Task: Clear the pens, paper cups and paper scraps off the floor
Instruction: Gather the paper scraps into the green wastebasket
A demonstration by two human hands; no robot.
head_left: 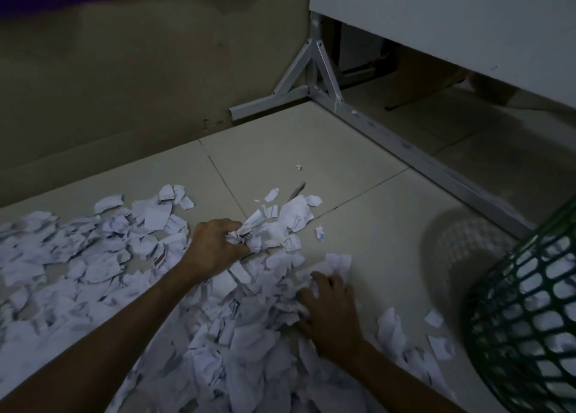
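Torn paper scraps (103, 256) cover the tiled floor (358, 151) in a broad heap spreading left of, between and beneath both hands. The left hand (215, 244) lies at the far middle of the heap, fingers clenched round a crumpled bunch of scraps. The right hand (330, 306) rests near the heap's right edge, fingers curled into the paper, gathering scraps. A green mesh basket (523, 319) stands just right of the hands; white paper shows through its lattice.

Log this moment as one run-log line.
left hand: grips scrap bunch | right hand: gathering paper scraps | green mesh basket: right, scraps inside | floor: mostly uncleared
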